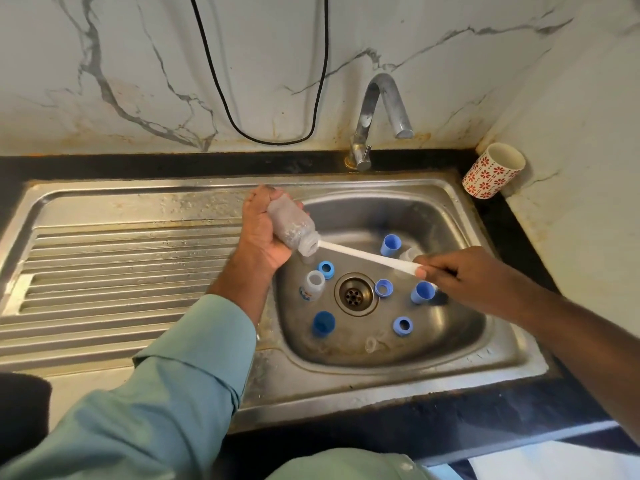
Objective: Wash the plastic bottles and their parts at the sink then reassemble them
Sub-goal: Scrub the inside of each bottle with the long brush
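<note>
My left hand (260,233) grips a clear plastic bottle (293,225), tilted with its mouth down and to the right over the steel sink basin (457,327). A white brush handle (363,255) runs into the bottle's mouth; my right hand (450,268) pinches its far end. On the basin floor around the drain (355,294) lie several blue caps and rings, among them a cap (390,244), a ring (326,269), another cap (323,323) and a ring (402,326). A second small clear bottle (313,285) lies left of the drain. Another clear bottle (409,253) shows partly behind the handle.
The tap (377,109) stands behind the basin, no water running. A ribbed drainboard (114,271) fills the left side. A red-patterned white cup (493,170) sits on the black counter at the back right corner. A black cable (263,142) hangs on the marble wall.
</note>
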A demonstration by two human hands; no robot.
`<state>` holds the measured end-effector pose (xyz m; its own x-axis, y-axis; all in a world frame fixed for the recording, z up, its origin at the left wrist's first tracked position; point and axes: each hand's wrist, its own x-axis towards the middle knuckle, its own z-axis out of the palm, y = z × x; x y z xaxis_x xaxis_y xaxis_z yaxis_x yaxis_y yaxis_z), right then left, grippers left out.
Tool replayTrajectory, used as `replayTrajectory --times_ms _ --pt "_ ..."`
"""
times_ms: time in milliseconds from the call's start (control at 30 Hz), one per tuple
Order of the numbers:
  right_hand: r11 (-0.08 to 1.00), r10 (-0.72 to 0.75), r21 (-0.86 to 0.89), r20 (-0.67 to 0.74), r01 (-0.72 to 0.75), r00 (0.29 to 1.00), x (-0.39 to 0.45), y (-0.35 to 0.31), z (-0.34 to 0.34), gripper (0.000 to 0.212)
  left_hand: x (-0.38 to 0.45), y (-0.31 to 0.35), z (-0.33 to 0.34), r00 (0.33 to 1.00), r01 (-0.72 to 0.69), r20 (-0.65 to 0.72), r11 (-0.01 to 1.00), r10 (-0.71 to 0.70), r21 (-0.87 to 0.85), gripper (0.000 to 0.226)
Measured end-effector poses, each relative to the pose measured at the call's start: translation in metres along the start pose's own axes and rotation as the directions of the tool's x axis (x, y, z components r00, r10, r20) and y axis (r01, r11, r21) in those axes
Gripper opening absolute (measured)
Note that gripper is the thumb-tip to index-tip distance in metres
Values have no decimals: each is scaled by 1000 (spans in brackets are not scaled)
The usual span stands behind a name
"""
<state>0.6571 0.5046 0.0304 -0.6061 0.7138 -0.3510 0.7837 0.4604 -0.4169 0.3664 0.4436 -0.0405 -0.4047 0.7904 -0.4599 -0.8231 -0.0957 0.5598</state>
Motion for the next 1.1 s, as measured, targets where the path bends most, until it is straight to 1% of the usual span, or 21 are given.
replayTrajectory --times_ms 33,67,100,167,233,267,333,400,467,500,567,633,700,733,767,800,833,900,933,1000,1100 --pt "972 -64 -229 -33 54 997 -2 -4 -1 40 -1 0 1 999 40 -37 999 -40 3 38" --pt "934 -98 -349 -43 77 994 -3 -6 -2 47 -1 1 3 995 80 -67 997 -80 0 31" --pt "938 -92 -340 -38 74 995 -4 -9 -2 52 -2 2 5 991 108 -76 994 -109 -12 26" --pt "998 -57 -35 -17 56 998 -3 -10 -1 50 -4 5 9 991 120 -50 991 -123 -52 20" --pt "936 35 350 21 -40 999 -1 -11 13 35 -7 7 12 997 82 3 986 -82 -144 29" --pt "832 84 540 99 -124 992 -3 -14 26 30 -6 10 14 998 63 22 979 -60 -193 36" --pt "494 52 822 296 -282 954 -8 -18 62 43 -5 15 22 1000 22 24 959 -16 -283 37" --pt "171 -64 909 396 -381 916 -14 -30 96 44 4 20 27 996 -55 -89 942 27 -332 21" --pt "-27 -138 907 413 -420 900 -19 -46 114 35 10 29 27 965 -160 -249 933 79 -322 54" --pt "-69 -152 906 404 -418 902 -22 -54 115 35 9 34 26 944 -208 -313 923 102 -324 67" --pt "21 -84 920 391 -391 916 -20 -63 109 43 13 37 24 861 -365 -460 894 217 -262 65" --pt "364 118 857 346 -365 931 -18 -70 89 53 19 36 21 761 -458 -561 882 325 -110 51" --pt "769 252 567 158 -296 955 -17 -76 64 49 23 36 19 685 -532 -572 847 450 29 40" --pt "913 235 340 12 -225 972 -18 -78 50 40 25 36 17 667 -535 -549 836 505 119 34" --pt "990 138 51 -169 -131 976 -18 -77 36 30 26 35 16 675 -508 -508 836 535 206 27" --pt "966 -39 -251 -348 -53 937 -16 -72 24 24 27 34 14 707 -464 -456 841 540 277 19" --pt "889 -212 -457 -475 -33 854 -10 -63 11 23 26 34 12 755 -410 -406 854 515 321 12" --pt "792 -441 -610 -597 -22 670 9 -42 -18 25 25 35 9 849 -309 -309 877 428 367 7" --pt "752 -535 -658 -583 31 612 20 -33 -33 24 24 38 7 885 -272 -263 885 384 378 7" --pt "661 -685 -722 -469 204 558 43 -14 -60 25 20 47 3 934 -215 -175 882 311 419 10" --pt "665 -699 -669 -404 331 590 63 8 -84 33 11 50 -3 991 -61 -73 859 113 509 12"
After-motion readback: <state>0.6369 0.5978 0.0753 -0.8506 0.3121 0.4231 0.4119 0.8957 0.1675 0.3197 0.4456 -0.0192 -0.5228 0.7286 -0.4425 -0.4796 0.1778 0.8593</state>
